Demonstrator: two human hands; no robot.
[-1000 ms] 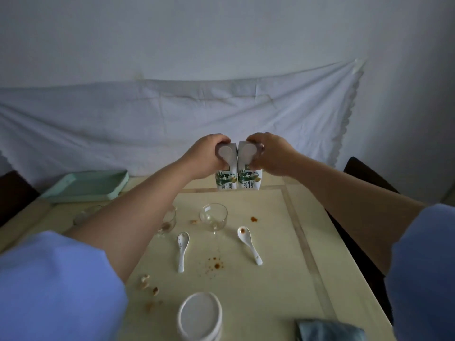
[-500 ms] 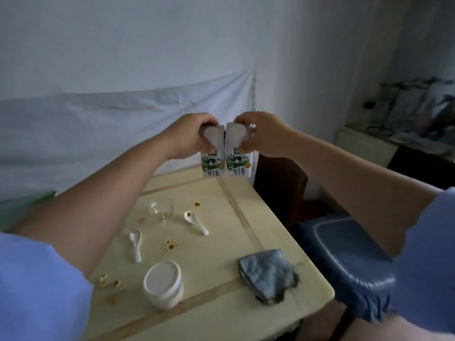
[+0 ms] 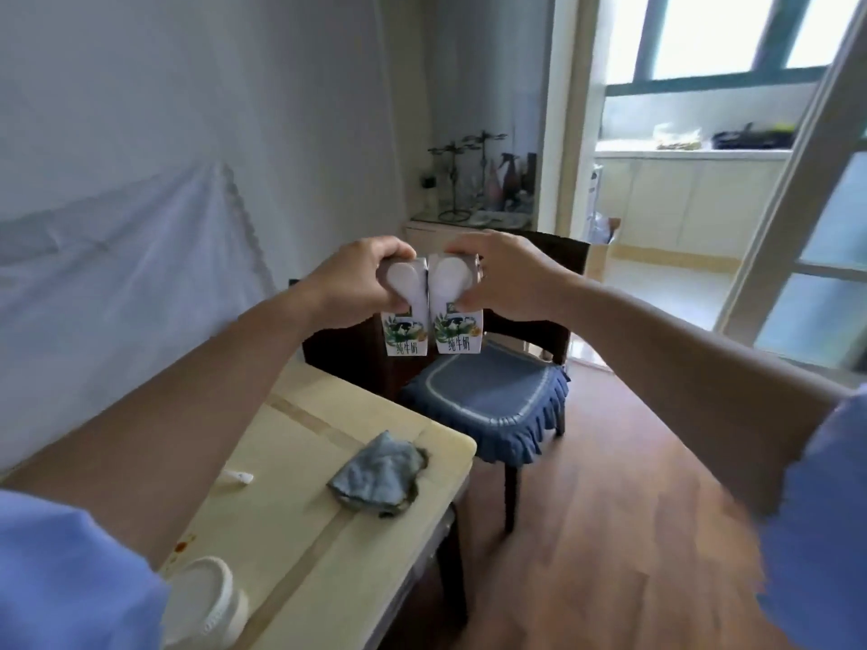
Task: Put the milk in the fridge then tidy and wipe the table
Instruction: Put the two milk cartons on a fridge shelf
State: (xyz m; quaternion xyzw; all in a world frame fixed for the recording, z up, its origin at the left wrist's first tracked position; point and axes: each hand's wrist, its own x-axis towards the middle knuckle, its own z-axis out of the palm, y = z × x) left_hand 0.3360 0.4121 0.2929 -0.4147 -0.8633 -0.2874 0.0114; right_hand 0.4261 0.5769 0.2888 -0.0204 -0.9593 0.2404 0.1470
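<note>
I see the white lidded jar (image 3: 199,598) and grey cloth (image 3: 377,473) on the table (image 3: 300,532). My left hand (image 3: 356,286) grips the left milk carton (image 3: 406,323), my right hand (image 3: 504,279) the right milk carton (image 3: 457,323), side by side in the air before the blue-cushioned chair (image 3: 488,405).

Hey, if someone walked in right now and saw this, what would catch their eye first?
Most likely the two milk cartons, the left carton and the right carton, held side by side in mid-air, one in the left hand and one in the right hand, above a blue-cushioned chair. Next, the crumpled grey cloth near the table corner.
</note>
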